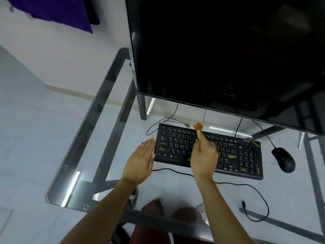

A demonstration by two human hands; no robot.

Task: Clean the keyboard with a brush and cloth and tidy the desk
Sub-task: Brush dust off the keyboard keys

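Note:
A black keyboard (235, 154) lies on the glass desk (105, 124), with several yellow-green scraps scattered over its right half and a few on the left keys. My right hand (204, 156) hovers over the keyboard's middle, shut on a small brush (198, 128) whose orange-brown bristles point up and away past the top row. My left hand (140, 161) is flat with its fingers together, held at the keyboard's left edge and holding nothing. No cloth is in view.
A large dark monitor (219, 50) stands right behind the keyboard. A black mouse (284, 159) sits to the right. A cable (253, 191) loops along the desk's front edge with a loose plug (243, 203). Grey frame bars show through the glass.

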